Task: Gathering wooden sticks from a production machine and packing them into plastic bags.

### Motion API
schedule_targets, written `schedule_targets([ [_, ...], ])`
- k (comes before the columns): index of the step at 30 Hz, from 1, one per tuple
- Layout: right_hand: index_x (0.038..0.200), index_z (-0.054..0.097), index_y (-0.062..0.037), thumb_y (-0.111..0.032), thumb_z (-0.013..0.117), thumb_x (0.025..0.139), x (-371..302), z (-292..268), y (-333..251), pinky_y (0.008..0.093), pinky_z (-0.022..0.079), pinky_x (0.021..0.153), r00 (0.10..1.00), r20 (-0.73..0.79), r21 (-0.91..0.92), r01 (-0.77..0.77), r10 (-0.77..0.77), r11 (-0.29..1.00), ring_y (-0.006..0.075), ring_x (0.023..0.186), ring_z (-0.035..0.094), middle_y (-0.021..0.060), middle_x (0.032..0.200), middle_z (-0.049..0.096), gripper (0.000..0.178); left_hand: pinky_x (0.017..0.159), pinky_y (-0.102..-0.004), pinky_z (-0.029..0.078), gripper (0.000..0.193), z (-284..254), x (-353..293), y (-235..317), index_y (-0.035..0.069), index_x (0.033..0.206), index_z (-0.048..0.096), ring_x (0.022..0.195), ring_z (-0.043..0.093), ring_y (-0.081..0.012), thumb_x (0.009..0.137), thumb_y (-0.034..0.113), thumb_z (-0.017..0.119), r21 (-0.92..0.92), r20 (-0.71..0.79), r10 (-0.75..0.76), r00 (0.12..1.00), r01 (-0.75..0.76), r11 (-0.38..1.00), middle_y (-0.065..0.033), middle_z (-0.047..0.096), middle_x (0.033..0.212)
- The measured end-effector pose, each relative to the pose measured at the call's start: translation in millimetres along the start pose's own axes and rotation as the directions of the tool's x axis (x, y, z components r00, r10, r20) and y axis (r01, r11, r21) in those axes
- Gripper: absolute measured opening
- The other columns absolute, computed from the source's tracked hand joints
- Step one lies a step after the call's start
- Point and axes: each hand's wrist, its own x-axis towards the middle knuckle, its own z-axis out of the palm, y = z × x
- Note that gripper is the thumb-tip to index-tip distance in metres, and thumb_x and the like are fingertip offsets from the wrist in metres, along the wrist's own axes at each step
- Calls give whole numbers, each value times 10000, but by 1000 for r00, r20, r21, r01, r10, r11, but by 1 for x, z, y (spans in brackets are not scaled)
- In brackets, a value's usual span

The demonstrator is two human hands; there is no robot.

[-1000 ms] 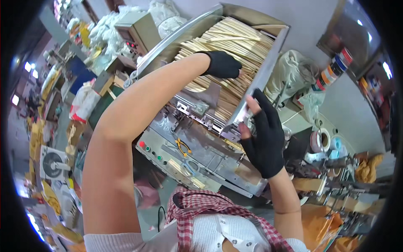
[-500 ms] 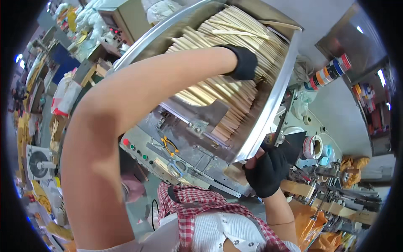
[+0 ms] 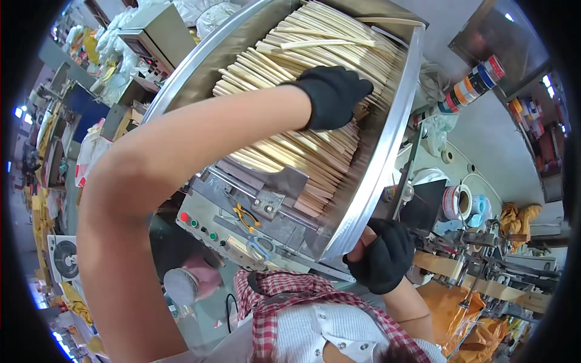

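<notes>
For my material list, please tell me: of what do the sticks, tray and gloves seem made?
Sticks: probably wood or bamboo, apparently uncoated, being pale straw-coloured. Tray: likely bare metal, smooth; its rim shines silvery. Gloves: seemingly fabric, matte black without gloss; exact fibre unclear.

1 metal hopper (image 3: 380, 172) holds pale sticks (image 3: 339, 48); the machine top (image 3: 290, 231) bears pliers (image 3: 245, 218) and scissors (image 3: 261, 248).

The sticks (image 3: 339, 30) are pale cream, the tray (image 3: 387, 157) silver-grey, and the left hand (image 3: 336, 97) and right hand (image 3: 390, 257) gloved in black. The near apron (image 3: 266, 330) is checked red and white, the shirt (image 3: 296, 327) white, the pliers (image 3: 242, 214) orange-yellow, the scissors (image 3: 260, 249) light blue and the left button (image 3: 184, 216) red. On the right, a bag (image 3: 445, 308) is orange and a roll (image 3: 478, 204) pale blue.
</notes>
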Motion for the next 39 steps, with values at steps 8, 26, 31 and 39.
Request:
schedule_targets([
  [8,982,581,-2,-167,570,878,2,-2,1,370,451,564,1000,23,29,-6,6,1000,281,633,579,124,789,613,195,790,-434,502,219,2,10,-4,31,1003,622,881,640,-341,815,140,592,2,147,-20,989,20,1000,-181,656,923],
  [26,1012,627,-8,-128,577,786,2,-7,1,316,491,597,997,73,28,-7,5,1000,231,694,614,96,860,655,261,835,-449,485,333,-11,15,-11,63,1076,647,923,626,-352,849,259,504,-21,465,55,884,-51,998,-187,660,975],
  [31,1018,620,-9,-153,573,823,4,-10,1,336,497,613,996,92,20,-18,16,1000,249,712,615,109,861,648,247,816,-441,496,312,-12,19,0,36,958,687,881,635,-360,807,282,568,-92,391,-24,920,65,994,-210,661,929],
  [39,1031,621,-21,-146,576,819,4,-11,-2,339,495,619,991,135,31,-32,28,999,250,711,610,110,886,649,250,851,-434,493,308,19,21,-1,131,1110,650,952,629,-362,869,238,490,-128,252,-67,965,102,987,-171,657,1025],
])
